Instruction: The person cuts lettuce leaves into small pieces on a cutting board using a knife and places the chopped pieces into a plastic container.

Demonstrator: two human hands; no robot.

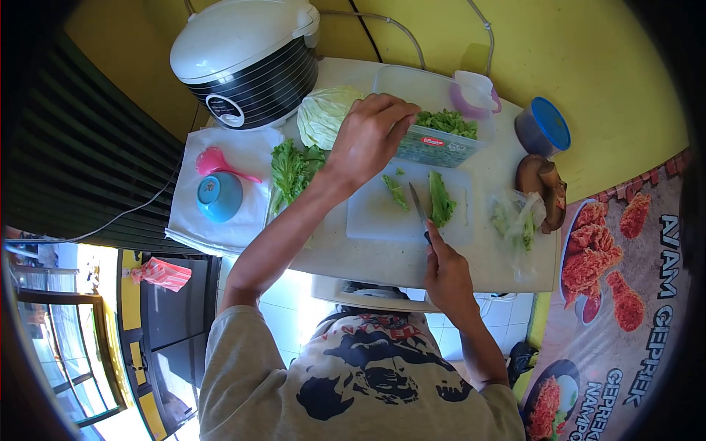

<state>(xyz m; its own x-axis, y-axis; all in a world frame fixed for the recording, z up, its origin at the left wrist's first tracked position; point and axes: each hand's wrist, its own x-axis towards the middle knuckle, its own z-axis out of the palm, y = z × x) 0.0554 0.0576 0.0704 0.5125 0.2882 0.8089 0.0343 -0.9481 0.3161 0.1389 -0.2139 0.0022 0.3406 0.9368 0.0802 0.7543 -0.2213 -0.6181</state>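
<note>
My right hand (448, 275) grips a knife (419, 203) by its dark handle, its blade pointing away over the white cutting board (360, 218). Right of the blade lies a green lettuce leaf (441, 198), and a smaller cut piece of lettuce (396, 192) is to its left. My left hand (373, 136) reaches over the near-left rim of a clear plastic container (430, 151) that holds chopped lettuce (447, 123). Its fingers are bent together at the container, and whatever they may hold is hidden.
A cabbage (326, 116) and loose lettuce leaves (290, 173) lie left of the board. A rice cooker (250, 66) stands behind. Further left are a blue bowl (219, 197) and pink rice paddle (213, 162). A plastic bag (518, 220), mortar (531, 176) and blue-lidded tub (543, 126) sit right.
</note>
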